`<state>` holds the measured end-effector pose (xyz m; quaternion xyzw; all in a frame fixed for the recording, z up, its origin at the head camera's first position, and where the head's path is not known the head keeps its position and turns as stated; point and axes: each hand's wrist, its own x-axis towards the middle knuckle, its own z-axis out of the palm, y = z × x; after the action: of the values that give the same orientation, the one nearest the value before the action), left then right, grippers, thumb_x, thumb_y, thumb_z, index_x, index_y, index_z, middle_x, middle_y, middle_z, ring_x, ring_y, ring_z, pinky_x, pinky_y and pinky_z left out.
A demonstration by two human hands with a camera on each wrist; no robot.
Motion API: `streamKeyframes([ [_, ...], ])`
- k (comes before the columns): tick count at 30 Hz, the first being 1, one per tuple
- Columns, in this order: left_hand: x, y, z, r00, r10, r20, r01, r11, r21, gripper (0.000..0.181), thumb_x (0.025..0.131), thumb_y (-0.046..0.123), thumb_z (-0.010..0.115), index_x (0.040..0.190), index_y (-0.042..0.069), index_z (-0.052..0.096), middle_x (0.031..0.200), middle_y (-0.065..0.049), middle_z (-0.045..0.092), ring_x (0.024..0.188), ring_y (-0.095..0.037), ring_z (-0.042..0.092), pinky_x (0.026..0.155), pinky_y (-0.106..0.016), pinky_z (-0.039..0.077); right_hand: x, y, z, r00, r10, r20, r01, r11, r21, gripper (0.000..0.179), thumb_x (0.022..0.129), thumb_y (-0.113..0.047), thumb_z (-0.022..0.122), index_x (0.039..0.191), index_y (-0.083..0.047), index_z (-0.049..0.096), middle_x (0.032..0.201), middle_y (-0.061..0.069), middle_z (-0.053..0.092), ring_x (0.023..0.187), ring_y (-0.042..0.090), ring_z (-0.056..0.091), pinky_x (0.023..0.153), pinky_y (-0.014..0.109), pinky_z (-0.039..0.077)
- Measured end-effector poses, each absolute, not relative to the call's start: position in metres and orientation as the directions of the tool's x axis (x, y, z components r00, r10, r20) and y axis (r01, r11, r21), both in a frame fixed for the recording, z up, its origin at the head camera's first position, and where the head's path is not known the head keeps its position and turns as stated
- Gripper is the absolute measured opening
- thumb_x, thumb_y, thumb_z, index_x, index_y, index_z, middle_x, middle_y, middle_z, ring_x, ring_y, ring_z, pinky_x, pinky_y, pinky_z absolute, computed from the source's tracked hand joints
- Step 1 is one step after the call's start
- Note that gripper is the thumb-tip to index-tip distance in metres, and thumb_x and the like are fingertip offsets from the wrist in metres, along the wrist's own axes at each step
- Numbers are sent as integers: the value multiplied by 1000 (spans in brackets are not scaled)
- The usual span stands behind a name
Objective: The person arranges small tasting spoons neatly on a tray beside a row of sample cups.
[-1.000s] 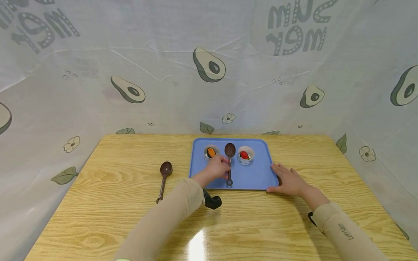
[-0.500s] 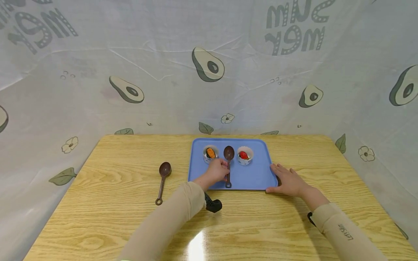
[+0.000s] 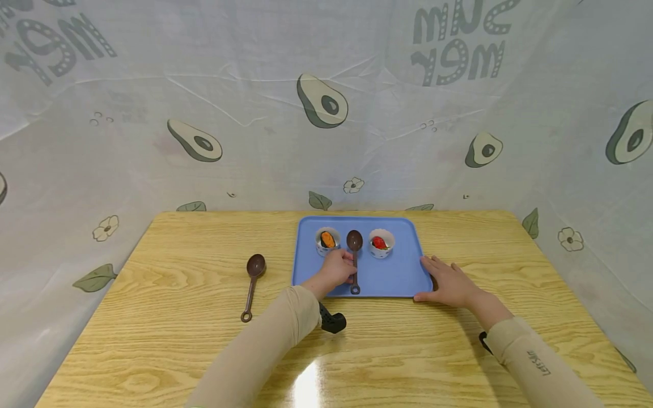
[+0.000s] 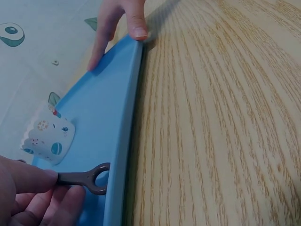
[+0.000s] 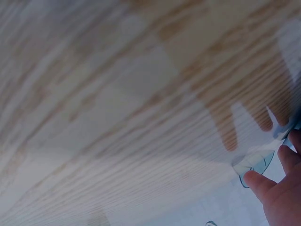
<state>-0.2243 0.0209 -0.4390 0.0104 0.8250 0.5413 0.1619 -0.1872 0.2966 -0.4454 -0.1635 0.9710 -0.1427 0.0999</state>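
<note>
My left hand [image 3: 334, 269] pinches the handle of a dark brown spoon [image 3: 354, 240] over the blue tray [image 3: 403, 277]. The spoon's bowl points to the back, between two white patterned cups. In the left wrist view, thumb and fingers hold the spoon handle [image 4: 73, 178], its ring end at the tray's front rim. The left cup [image 3: 321, 249] holds an orange and dark piece [image 3: 328, 240]; in the right cup [image 3: 380, 253] lies a red piece [image 3: 379, 242]. At the tray's front right corner, my right hand [image 3: 451, 283] rests with fingers extended along the rim.
A second brown spoon [image 3: 256, 265] lies on the wooden table [image 3: 189, 272] left of the tray. Behind the table hangs a pale curtain [image 3: 255, 170] printed with avocados. A black device [image 3: 333, 322] shows at the left sleeve.
The spoon in my left hand has come slightly toward the tray's front, its bowl moving back from beyond the cups to between them. My right hand stays at the tray corner.
</note>
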Motion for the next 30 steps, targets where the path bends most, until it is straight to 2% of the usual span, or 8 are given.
streamKeyframes([
  [11, -224, 23, -444, -960, 155, -232, -146, 431, 890, 20, 83, -6, 62, 103, -7, 58, 87, -14, 60, 58, -13, 50, 52, -25, 53, -188, 296, -445, -926, -348, -145, -294, 907, -301, 102, 75, -60, 66, 144, 5, 28, 148, 27, 28, 137, 46, 22, 104, 70, 16],
  [15, -228, 24, -449, -960, 141, -243, -159, 441, 883, 21, 82, -7, 62, 102, -7, 59, 89, -16, 62, 60, -17, 55, 54, -28, 55, -188, 296, -446, -926, -346, -148, -293, 910, -294, 102, 76, -61, 65, 144, 4, 27, 148, 27, 28, 137, 45, 23, 105, 70, 16],
  [19, -240, 25, -466, -957, 137, -256, -173, 439, 882, 22, 80, -6, 64, 102, -5, 59, 90, -15, 62, 62, -22, 60, 56, -33, 56, -188, 296, -446, -927, -345, -149, -292, 911, -293, 102, 76, -61, 65, 144, 4, 27, 148, 27, 28, 137, 45, 22, 105, 70, 16],
  [20, -247, 24, -481, -964, 156, -214, -131, 422, 897, 20, 80, -4, 65, 99, -3, 60, 86, -12, 62, 59, -20, 59, 53, -30, 55, -188, 296, -446, -927, -344, -149, -291, 911, -293, 102, 76, -61, 65, 144, 4, 27, 148, 27, 28, 138, 45, 22, 105, 70, 16],
  [23, -252, 24, -488, -965, 161, -208, -122, 426, 897, 19, 80, -4, 65, 98, -2, 60, 83, -10, 61, 58, -20, 60, 52, -30, 55, -188, 297, -446, -927, -344, -150, -290, 911, -294, 102, 76, -61, 65, 144, 4, 27, 148, 26, 28, 138, 45, 22, 105, 70, 16],
  [26, -245, 24, -479, -964, 156, -215, -129, 432, 893, 20, 79, -5, 65, 99, -4, 60, 85, -12, 61, 59, -21, 60, 53, -30, 55, -188, 297, -446, -927, -345, -149, -293, 911, -290, 102, 76, -61, 65, 144, 4, 27, 148, 26, 28, 137, 45, 23, 105, 70, 17],
  [27, -237, 25, -463, -958, 137, -252, -166, 452, 876, 22, 79, -8, 64, 101, -6, 60, 88, -15, 62, 60, -22, 60, 56, -32, 56, -188, 297, -446, -926, -346, -149, -293, 911, -290, 102, 76, -61, 65, 144, 4, 27, 148, 26, 28, 137, 45, 23, 105, 70, 17],
  [30, -227, 24, -451, -964, 140, -227, -136, 475, 869, 21, 80, -8, 62, 101, -8, 59, 87, -16, 62, 57, -18, 57, 54, -29, 54, -189, 297, -446, -926, -345, -150, -292, 911, -291, 102, 76, -61, 65, 145, 4, 27, 148, 26, 28, 138, 45, 23, 105, 70, 17],
])
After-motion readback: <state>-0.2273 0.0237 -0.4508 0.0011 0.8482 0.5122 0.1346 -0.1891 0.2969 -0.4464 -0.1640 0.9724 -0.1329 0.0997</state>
